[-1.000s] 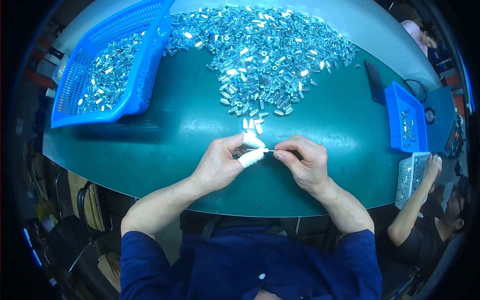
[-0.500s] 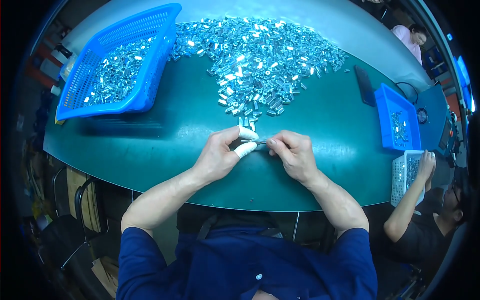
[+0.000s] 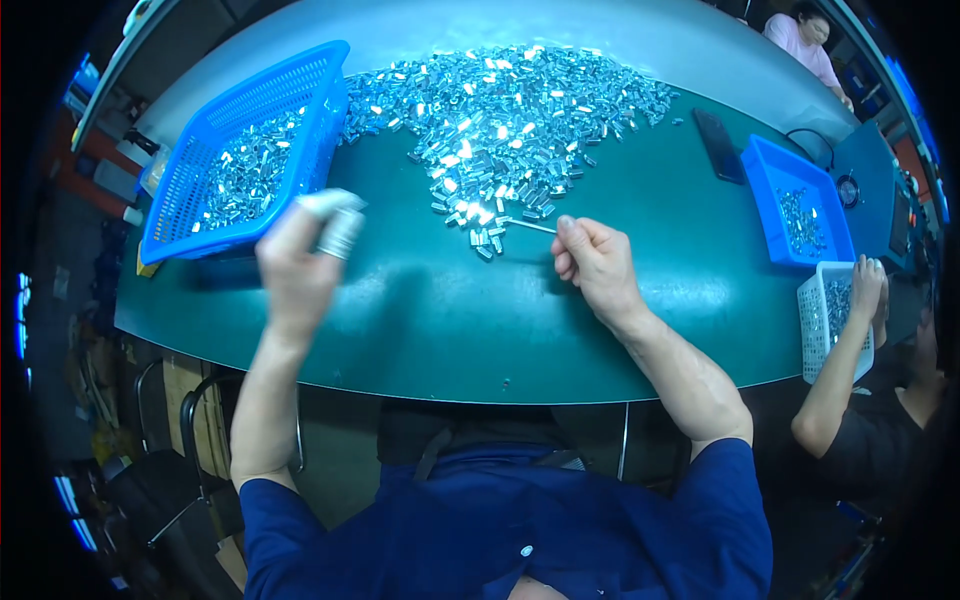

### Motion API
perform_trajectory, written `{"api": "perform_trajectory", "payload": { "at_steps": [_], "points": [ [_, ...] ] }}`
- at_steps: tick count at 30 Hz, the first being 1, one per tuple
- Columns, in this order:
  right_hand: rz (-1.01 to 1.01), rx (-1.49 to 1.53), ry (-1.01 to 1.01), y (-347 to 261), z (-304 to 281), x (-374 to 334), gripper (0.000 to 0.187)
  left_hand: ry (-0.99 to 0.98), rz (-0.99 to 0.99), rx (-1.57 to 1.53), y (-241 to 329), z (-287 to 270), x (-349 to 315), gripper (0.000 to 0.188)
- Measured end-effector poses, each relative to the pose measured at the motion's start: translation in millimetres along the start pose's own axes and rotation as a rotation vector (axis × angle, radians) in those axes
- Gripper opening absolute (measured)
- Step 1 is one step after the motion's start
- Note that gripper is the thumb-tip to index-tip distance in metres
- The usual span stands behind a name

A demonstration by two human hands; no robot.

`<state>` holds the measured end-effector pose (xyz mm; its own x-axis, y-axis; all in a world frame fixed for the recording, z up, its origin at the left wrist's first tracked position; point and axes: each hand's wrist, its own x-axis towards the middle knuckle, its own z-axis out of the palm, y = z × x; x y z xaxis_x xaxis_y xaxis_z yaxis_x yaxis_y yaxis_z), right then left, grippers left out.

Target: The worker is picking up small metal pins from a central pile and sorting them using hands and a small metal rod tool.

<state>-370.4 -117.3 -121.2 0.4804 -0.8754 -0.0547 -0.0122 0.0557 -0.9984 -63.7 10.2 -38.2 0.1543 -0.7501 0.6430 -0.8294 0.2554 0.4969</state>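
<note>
My right hand (image 3: pixel 602 268) is closed, pinching a thin metal rod (image 3: pixel 530 227) between thumb and fingers. The rod points left, its tip close to the near end of a heap of small shiny metal sleeves (image 3: pixel 530 125). My left hand (image 3: pixel 300 262) is raised beside the right wall of a blue perforated basket (image 3: pixel 318 165), with white covers on its thumb and finger. Motion smears those fingertips, and whether they hold a part cannot be made out. Many of the same metal pieces (image 3: pixel 250 170) lie inside the basket.
On the green tabletop (image 3: pixel 420 330), a dark flat phone-like slab (image 3: pixel 718 147) lies near a blue tray (image 3: pixel 775 245) with metal pieces in it. At right, another person's hand (image 3: pixel 868 285) touches a white basket (image 3: pixel 812 335). A further person (image 3: pixel 800 45) is beyond the table.
My left hand has moved away from the rod, left toward the blue basket. My right hand, still holding the rod, has shifted slightly up and right. The view has tilted somewhat.
</note>
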Motion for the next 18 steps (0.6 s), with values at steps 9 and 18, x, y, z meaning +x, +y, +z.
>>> {"api": "perform_trajectory", "payload": {
  "at_steps": [9,18],
  "points": [
    [-0.067,-0.050,-0.028,-1.3,7.6,-5.6,0.041,-0.074,0.181,0.266,-7.3,-3.4,14.9,0.034],
    [-0.051,-0.068,-0.067,-3.7,6.4,-4.6,0.041,-0.509,0.211,0.251,-5.6,87.4,-24.1,0.039]
  ]
}}
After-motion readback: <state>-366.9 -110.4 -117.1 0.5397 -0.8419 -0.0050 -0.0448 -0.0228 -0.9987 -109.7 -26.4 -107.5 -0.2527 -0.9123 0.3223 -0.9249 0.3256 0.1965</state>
